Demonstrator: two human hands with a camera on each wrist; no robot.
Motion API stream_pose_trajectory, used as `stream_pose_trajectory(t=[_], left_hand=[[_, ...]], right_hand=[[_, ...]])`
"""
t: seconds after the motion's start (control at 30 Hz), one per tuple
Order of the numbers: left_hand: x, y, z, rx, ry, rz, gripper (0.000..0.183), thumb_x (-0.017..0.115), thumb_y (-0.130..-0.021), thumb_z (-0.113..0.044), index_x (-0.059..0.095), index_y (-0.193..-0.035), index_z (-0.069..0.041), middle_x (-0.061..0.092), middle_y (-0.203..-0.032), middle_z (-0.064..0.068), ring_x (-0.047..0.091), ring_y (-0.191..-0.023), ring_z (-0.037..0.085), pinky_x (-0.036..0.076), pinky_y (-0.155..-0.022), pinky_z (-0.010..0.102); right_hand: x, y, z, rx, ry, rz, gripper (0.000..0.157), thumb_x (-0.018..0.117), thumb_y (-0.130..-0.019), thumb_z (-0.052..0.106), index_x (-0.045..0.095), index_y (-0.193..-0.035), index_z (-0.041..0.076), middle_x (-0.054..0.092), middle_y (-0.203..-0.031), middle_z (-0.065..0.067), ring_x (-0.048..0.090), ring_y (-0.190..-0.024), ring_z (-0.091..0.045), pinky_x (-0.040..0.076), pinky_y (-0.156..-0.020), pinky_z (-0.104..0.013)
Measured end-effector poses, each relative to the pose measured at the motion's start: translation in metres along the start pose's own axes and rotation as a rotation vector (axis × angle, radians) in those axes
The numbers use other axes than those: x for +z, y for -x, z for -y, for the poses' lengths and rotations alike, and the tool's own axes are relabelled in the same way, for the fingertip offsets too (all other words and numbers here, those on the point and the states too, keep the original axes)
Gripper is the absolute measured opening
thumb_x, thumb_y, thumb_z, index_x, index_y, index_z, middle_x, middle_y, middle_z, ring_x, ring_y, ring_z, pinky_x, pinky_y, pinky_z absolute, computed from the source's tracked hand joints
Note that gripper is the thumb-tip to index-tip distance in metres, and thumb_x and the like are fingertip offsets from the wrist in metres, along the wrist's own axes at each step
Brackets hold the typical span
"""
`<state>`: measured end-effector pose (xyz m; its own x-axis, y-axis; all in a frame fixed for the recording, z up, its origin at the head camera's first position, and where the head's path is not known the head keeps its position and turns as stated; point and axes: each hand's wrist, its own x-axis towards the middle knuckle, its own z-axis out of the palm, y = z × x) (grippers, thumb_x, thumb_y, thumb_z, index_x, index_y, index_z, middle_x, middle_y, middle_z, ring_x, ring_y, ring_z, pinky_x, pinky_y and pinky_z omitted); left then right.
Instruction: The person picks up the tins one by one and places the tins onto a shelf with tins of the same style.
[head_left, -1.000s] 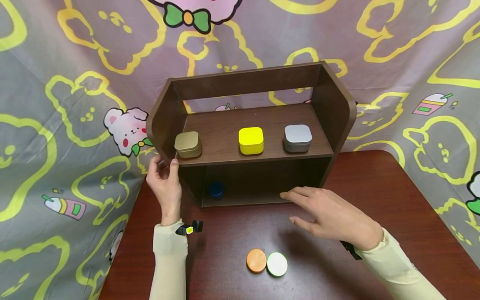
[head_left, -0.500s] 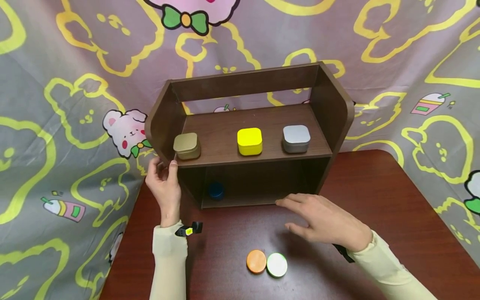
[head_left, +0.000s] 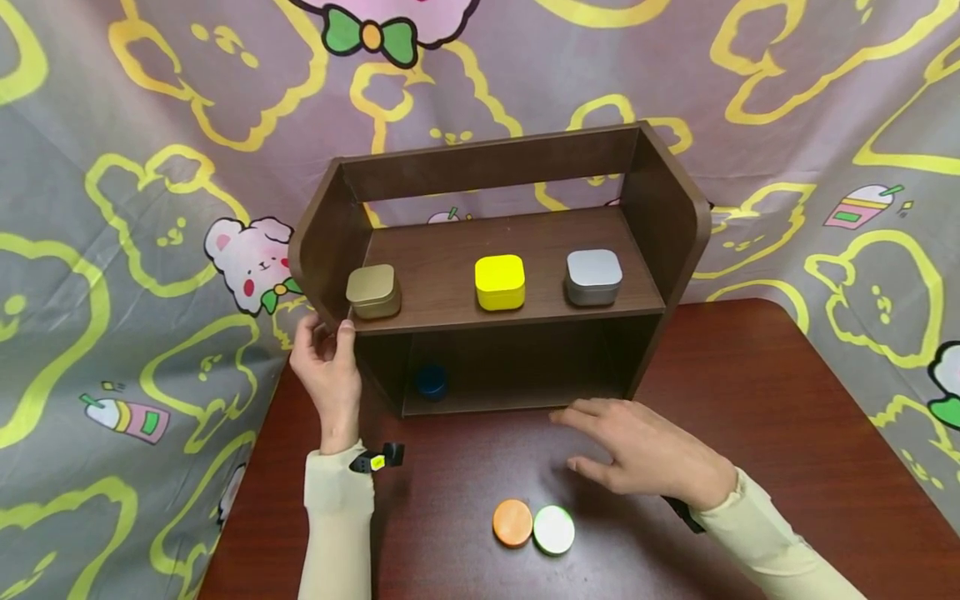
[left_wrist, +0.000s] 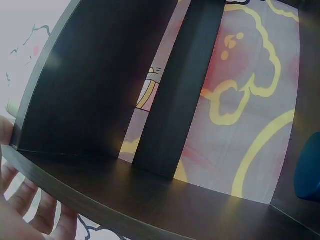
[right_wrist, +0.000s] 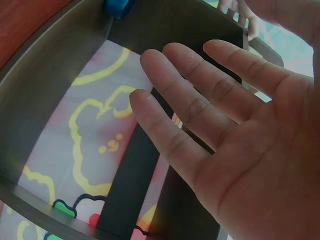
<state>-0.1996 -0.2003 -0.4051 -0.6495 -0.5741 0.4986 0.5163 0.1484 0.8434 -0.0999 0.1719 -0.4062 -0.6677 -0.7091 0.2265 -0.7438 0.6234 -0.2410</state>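
With thumb and fingers around its left side panel, my left hand [head_left: 332,379] grips the dark brown two-tier shelf [head_left: 495,169]. In the left wrist view its curled fingers [left_wrist: 42,212] reach around the panel's edge. My right hand [head_left: 645,454] hovers over the table in front of the shelf, fingers spread and palm holding nothing. On the upper tier stand a gold tin [head_left: 375,292], a yellow tin [head_left: 500,283] and a silver tin [head_left: 594,277], all squarish with rounded corners. A small blue round object [head_left: 431,382] sits at the left of the lower tier.
Near the table's front lie an orange disc [head_left: 513,523] and a white disc with a green rim [head_left: 554,530], side by side. The reddish-brown table [head_left: 757,400] extends right of the shelf. A patterned cloth [head_left: 172,75] hangs behind and at both sides.
My right hand has drawn back from the shelf's lower front edge, moving down and slightly left in the head view. The left hand keeps its grip, and the tins and discs stay put.
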Motion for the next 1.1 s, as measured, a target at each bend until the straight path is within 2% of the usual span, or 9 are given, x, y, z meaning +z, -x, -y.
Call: stream_pose_trajectory(t=[0.13,0.4,0.67,0.9,1.1], left_hand=[[0.001,0.000,-0.001,0.000,-0.004,-0.002,0.016,0.069,-0.089,-0.001,0.071,-0.106,0.000,0.066,-0.091,-0.007,0.061,-0.083,0.011,0.050,-0.078,0.022],[0.001,0.000,-0.001,0.002,-0.001,0.008,0.015,0.069,-0.089,0.000,0.071,-0.104,-0.004,0.065,-0.090,-0.007,0.061,-0.082,0.010,0.051,-0.078,0.021],[0.001,0.001,-0.001,0.003,-0.007,0.003,0.015,0.069,-0.090,-0.002,0.071,-0.104,-0.003,0.065,-0.091,-0.007,0.061,-0.083,0.011,0.051,-0.078,0.022],[0.001,-0.001,0.000,0.025,-0.007,0.016,0.016,0.069,-0.090,-0.004,0.073,-0.104,-0.010,0.066,-0.090,-0.009,0.061,-0.081,0.009,0.052,-0.077,0.022],[0.001,0.000,-0.001,0.011,0.000,0.007,0.015,0.069,-0.090,-0.002,0.072,-0.104,-0.004,0.066,-0.091,-0.006,0.061,-0.082,0.011,0.051,-0.078,0.022]], right_hand=[[0.004,0.002,0.000,0.005,-0.008,0.023,0.045,0.079,-0.088,0.027,0.068,-0.130,0.013,0.073,-0.120,0.001,0.072,-0.107,-0.016,0.059,-0.090,-0.039],[0.011,0.006,-0.002,0.004,-0.030,0.030,0.044,0.079,-0.088,0.025,0.068,-0.129,0.013,0.073,-0.119,0.002,0.072,-0.105,-0.014,0.060,-0.087,-0.038],[0.018,0.010,-0.003,-0.002,-0.036,0.033,0.043,0.079,-0.087,0.025,0.069,-0.127,0.015,0.073,-0.117,0.002,0.072,-0.103,-0.012,0.059,-0.086,-0.037],[0.024,0.012,-0.003,0.010,-0.046,0.055,0.043,0.079,-0.087,0.027,0.068,-0.128,0.016,0.073,-0.116,0.004,0.072,-0.100,-0.012,0.059,-0.085,-0.036],[0.029,0.015,-0.001,0.029,-0.066,0.091,0.043,0.078,-0.089,0.028,0.068,-0.129,0.016,0.073,-0.119,0.003,0.073,-0.102,-0.014,0.060,-0.085,-0.038]])
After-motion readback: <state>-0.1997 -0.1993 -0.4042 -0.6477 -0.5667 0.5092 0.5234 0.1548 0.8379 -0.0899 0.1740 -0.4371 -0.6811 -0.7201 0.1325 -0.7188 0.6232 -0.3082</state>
